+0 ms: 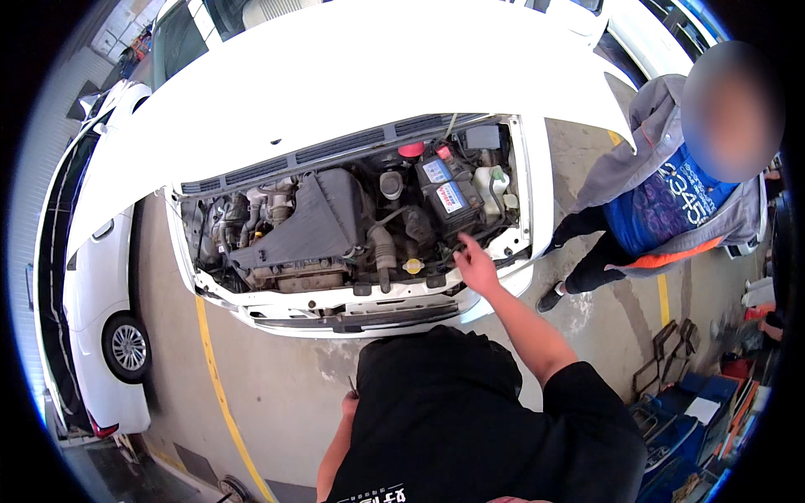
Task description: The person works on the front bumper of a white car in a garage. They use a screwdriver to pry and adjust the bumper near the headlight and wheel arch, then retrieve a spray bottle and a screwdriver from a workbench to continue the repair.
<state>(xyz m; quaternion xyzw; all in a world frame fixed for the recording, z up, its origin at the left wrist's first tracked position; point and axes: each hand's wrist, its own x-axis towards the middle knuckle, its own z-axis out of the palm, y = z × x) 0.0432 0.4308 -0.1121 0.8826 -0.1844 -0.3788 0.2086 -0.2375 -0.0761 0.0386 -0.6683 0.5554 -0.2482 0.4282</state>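
My right hand reaches into the engine bay with the fingers partly stretched out, the index finger pointing at the lower front edge of the black car battery. Nothing shows in that hand. Just left of it sits a yellow radiator cap. Down beside my body, my left hand is closed around a thin dark tool, mostly hidden; its kind is unclear. A large black air filter housing covers the middle of the engine. Right of the battery stands a whitish fluid reservoir.
The raised white hood spans above the bay. At the right stands a person in a grey jacket, close to the fender. A white car is parked at the left. Metal frames and a blue cart are at lower right.
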